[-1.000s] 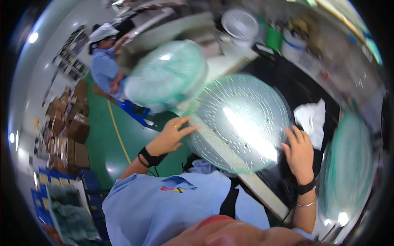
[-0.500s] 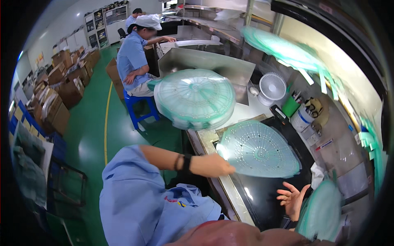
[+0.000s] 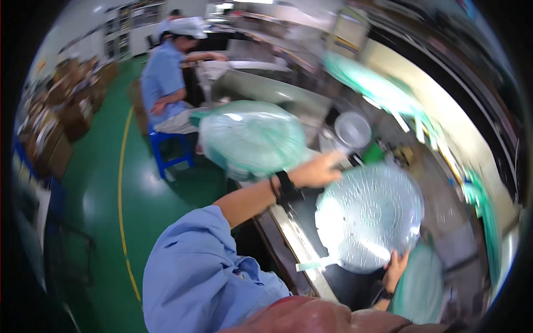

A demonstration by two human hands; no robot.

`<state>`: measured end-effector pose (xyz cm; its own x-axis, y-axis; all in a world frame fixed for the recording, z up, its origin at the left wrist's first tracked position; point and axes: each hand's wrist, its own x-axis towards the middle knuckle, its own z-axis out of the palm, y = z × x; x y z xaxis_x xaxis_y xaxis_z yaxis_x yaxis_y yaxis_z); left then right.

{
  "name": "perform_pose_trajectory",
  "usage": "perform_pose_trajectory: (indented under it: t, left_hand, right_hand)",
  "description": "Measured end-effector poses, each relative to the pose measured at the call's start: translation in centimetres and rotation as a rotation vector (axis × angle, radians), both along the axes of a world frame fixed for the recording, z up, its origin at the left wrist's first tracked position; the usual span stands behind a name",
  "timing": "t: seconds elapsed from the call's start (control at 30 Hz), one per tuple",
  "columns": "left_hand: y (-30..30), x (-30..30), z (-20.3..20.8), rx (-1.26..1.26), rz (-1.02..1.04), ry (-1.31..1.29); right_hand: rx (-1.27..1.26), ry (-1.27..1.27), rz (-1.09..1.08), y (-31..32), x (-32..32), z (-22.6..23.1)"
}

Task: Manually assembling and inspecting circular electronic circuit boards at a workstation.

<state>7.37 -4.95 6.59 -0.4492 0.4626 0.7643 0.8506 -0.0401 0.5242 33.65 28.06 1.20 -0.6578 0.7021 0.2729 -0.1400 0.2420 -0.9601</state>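
A round, translucent plastic sheet [image 3: 369,213] dotted with small marks or holes is tilted above the dark work surface [image 3: 355,288]. Its narrow tab [image 3: 317,263] sticks out at the lower left. At the sheet's lower right edge, my right hand [image 3: 395,269] grips the rim, fingers partly hidden. My left hand [image 3: 317,171] is by the upper left edge; motion smears its fingers, so whether it touches the sheet is unclear. A pile of similar greenish round sheets [image 3: 252,136] rests beyond my left hand, and more sheets [image 3: 419,286] stand beside my right wrist.
A white fan [image 3: 352,130] and a green container [image 3: 375,152] stand at the back of the bench. Green sheets [image 3: 377,83] lie on the upper right shelf. A co-worker [image 3: 164,83] sits on a blue stool [image 3: 169,150]. Cardboard boxes [image 3: 53,147] line the far left.
The sheet has turned and come up from the dark surface, its tab now at lower left. My left hand moved far and right; my right hand went from open to gripping the rim.
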Motion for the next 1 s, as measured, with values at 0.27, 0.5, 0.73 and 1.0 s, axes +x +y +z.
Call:
perform_pose_trajectory:
  t: [0.27, 0.5, 0.73, 1.0]
  left_hand:
    - [0.6, -9.2, -3.2, -0.077, -0.885, -1.258]
    - [4.3, -5.6, -4.8, -0.076, -0.858, -1.329]
    - [5.0, -4.7, -5.8, 0.145, -0.61, -1.265]
    - [5.1, -5.3, -6.3, 0.18, -0.608, -1.248]
  right_hand:
    - [-0.116, 0.048, 0.144, -0.2, -2.2, 0.5]
    - [-0.194, 0.024, 0.168, -0.1, -0.9, -0.8]
    - [-0.248, 0.007, 0.204, 0.1, -1.0, -1.2]
    - [-0.338, 0.075, 0.257, -0.4, -0.7, -0.2]
